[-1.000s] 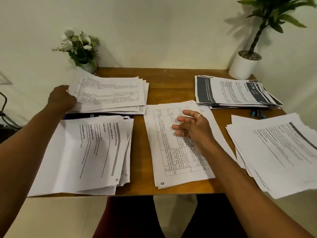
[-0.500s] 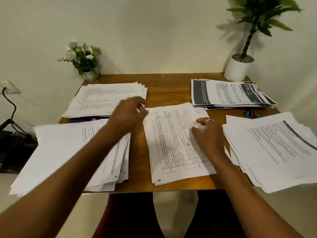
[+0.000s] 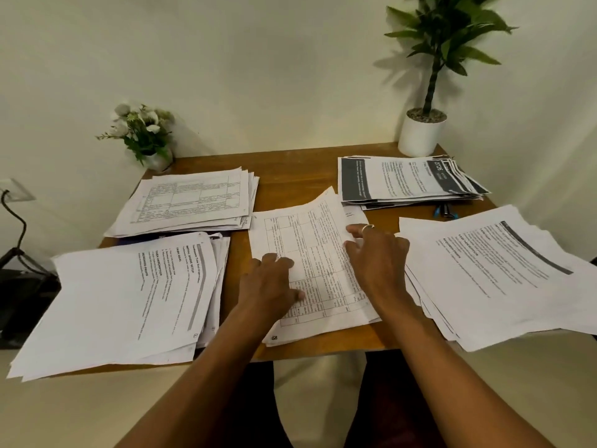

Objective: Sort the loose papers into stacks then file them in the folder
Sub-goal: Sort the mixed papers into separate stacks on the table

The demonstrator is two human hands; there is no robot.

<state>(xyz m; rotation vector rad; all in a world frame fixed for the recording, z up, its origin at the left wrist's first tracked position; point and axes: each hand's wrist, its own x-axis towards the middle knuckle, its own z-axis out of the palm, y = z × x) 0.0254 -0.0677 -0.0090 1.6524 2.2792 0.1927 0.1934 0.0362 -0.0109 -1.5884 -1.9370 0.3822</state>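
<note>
A middle pile of table-printed sheets (image 3: pixel 315 253) lies on the wooden table (image 3: pixel 290 169). My left hand (image 3: pixel 271 286) rests on its near left part with the fingers spread flat. At the pile's right edge, my right hand (image 3: pixel 378 253) grips the top sheet, whose far right corner curls up off the sheet below. Other stacks lie around it: a table-printed stack (image 3: pixel 187 202) far left, a text stack (image 3: pixel 129 292) near left, a dark-banded stack (image 3: pixel 407 182) far right, and a text stack (image 3: pixel 500 270) near right. A dark folder edge (image 3: pixel 155 237) shows under the far-left stack.
A small flower vase (image 3: pixel 145 137) stands at the back left corner and a white potted plant (image 3: pixel 421 134) at the back right. Small blue items (image 3: pixel 444 211) lie between the right-hand stacks. Both near stacks overhang the table's edges. A black object with a cable (image 3: pixel 22 286) sits left of the table.
My left hand came from the far-left stack across to the middle pile and now rests on it. My right hand shifted to the pile's right edge, where the top sheet's corner has risen.
</note>
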